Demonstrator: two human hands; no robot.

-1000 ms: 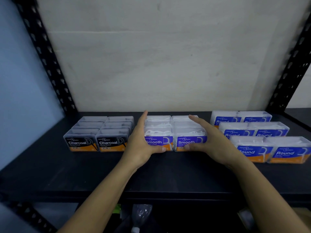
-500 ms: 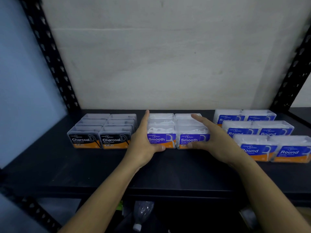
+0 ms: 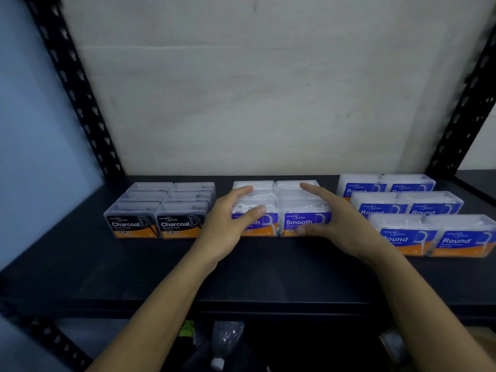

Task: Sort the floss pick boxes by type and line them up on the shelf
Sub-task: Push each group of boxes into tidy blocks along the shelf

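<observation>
Matte black shelf [image 3: 107, 269] bears clear rectangular plastic boxes [image 3: 306, 224].

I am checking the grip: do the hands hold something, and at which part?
Nothing is gripped. The left hand and right hand lie open against the left and right sides of the Smooth boxes, thumbs at the front.

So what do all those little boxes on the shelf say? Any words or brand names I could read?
"Charcoal": two front black-label boxes.
"Dental Flosser": under that word, barely legible.
"Smooth": front purple box; its neighbour shows only "th" behind the left hand.
"Round": blue boxes; the rear ones are cut off.
Brand line above each word and the small print below: too blurred to read.
</observation>
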